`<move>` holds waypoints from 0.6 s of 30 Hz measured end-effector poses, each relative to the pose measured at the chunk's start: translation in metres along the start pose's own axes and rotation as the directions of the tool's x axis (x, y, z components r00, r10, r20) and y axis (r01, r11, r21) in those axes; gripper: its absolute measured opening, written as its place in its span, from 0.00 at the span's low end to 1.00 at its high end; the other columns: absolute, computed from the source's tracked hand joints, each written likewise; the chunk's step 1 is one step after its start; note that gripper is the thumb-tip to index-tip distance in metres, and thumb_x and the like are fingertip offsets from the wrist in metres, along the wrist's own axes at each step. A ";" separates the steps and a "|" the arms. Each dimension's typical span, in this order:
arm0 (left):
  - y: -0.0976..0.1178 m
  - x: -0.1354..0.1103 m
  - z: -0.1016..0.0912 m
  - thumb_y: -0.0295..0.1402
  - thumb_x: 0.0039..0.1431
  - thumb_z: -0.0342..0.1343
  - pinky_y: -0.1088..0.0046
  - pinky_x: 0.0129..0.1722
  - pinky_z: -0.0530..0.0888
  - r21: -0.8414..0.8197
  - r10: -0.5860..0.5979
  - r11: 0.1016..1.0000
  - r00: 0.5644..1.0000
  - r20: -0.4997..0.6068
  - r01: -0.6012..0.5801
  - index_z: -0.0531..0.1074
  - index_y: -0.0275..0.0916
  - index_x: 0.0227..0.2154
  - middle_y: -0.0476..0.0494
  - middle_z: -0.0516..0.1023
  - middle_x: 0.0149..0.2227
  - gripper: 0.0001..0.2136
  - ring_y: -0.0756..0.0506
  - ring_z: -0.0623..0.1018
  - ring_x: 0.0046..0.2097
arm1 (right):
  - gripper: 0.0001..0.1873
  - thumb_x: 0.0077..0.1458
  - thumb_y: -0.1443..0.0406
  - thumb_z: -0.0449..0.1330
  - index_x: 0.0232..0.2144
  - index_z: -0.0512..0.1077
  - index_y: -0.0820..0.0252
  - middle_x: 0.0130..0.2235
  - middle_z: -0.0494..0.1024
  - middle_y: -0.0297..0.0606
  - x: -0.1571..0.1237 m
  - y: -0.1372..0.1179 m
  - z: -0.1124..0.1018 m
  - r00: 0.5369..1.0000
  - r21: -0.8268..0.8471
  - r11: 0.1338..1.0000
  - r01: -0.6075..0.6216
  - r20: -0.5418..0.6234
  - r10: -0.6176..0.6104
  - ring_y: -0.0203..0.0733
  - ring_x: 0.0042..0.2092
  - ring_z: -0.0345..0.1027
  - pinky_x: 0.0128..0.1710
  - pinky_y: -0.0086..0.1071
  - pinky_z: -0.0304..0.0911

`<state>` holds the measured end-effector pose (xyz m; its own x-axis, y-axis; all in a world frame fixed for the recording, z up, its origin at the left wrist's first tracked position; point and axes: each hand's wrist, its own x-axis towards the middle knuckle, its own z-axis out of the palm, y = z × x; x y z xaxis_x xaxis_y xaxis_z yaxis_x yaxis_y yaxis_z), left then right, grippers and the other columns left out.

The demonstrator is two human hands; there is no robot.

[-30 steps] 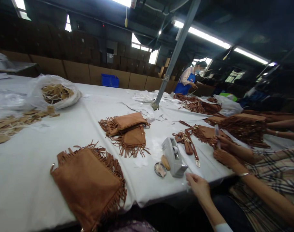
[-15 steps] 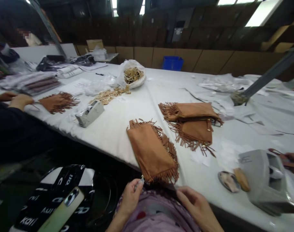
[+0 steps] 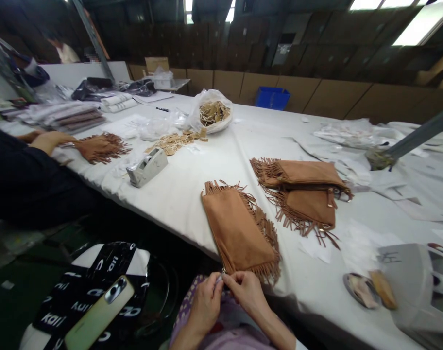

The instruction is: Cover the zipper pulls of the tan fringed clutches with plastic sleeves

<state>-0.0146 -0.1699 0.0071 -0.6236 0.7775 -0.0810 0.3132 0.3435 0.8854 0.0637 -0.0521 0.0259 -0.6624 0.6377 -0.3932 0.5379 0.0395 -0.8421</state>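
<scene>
Fringed bag (image 3: 239, 228), one, just ahead of left hand (image 3: 206, 299) and right hand (image 3: 248, 294): corner work apparently unfinished. Left pinched on small pale tab (image 3: 218, 278); right's fingertips alongside, grip unclear. Overlapping pouches (image 3: 311, 174), beyond right hand: completion unclear.

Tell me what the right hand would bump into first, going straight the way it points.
Likely the left hand: its fingertips are right beside those of the right hand, perhaps touching, though depth is unclear.
</scene>
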 end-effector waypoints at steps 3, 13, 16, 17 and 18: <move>-0.001 -0.001 0.001 0.35 0.65 0.41 0.69 0.37 0.68 0.005 -0.011 1.000 1.000 0.008 0.011 0.72 0.40 0.38 0.40 0.80 0.37 0.14 0.43 0.77 0.36 | 0.25 0.48 0.49 0.59 0.12 0.69 0.61 0.13 0.70 0.34 -0.002 0.002 0.001 0.999 -0.013 0.999 -0.034 -0.005 0.034 0.34 0.16 0.59 0.17 0.27 0.49; 0.007 -0.003 0.005 0.36 0.64 0.41 0.70 0.33 0.66 -0.084 -0.070 0.994 0.997 0.017 0.071 0.71 0.41 0.33 0.42 0.79 0.32 0.14 0.44 0.77 0.35 | 0.29 0.40 0.40 0.60 0.16 0.68 0.62 0.13 0.66 0.30 -0.005 0.015 0.008 0.981 0.262 0.948 -0.184 0.113 0.159 0.31 0.14 0.56 0.15 0.25 0.50; 0.007 -0.004 0.004 0.36 0.65 0.40 0.70 0.34 0.67 -0.093 -0.085 0.992 0.996 0.003 0.085 0.70 0.41 0.32 0.43 0.78 0.31 0.13 0.45 0.76 0.34 | 0.29 0.38 0.41 0.62 0.16 0.68 0.62 0.13 0.64 0.28 -0.006 0.015 0.012 0.980 0.367 0.910 -0.194 0.111 0.164 0.28 0.14 0.53 0.14 0.25 0.46; 0.008 -0.004 0.004 0.36 0.65 0.41 0.70 0.34 0.67 -0.092 -0.092 0.992 0.996 -0.004 0.092 0.70 0.42 0.31 0.43 0.78 0.31 0.13 0.45 0.76 0.34 | 0.29 0.38 0.42 0.63 0.15 0.68 0.62 0.13 0.64 0.28 -0.006 0.015 0.013 0.982 0.392 0.900 -0.191 0.091 0.168 0.28 0.14 0.51 0.14 0.25 0.45; 0.008 -0.004 0.004 0.36 0.65 0.41 0.70 0.34 0.67 -0.089 -0.098 0.991 0.995 -0.010 0.097 0.69 0.42 0.31 0.43 0.78 0.31 0.13 0.45 0.76 0.34 | 0.28 0.38 0.42 0.63 0.15 0.68 0.63 0.13 0.63 0.28 -0.006 0.014 0.014 0.982 0.413 0.891 -0.189 0.072 0.175 0.27 0.14 0.50 0.14 0.25 0.43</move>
<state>-0.0066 -0.1687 0.0123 -0.6586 0.7346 -0.1627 0.1862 0.3687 0.9107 0.0680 -0.0664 0.0110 -0.5941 0.5775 -0.5600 0.3891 -0.4030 -0.8284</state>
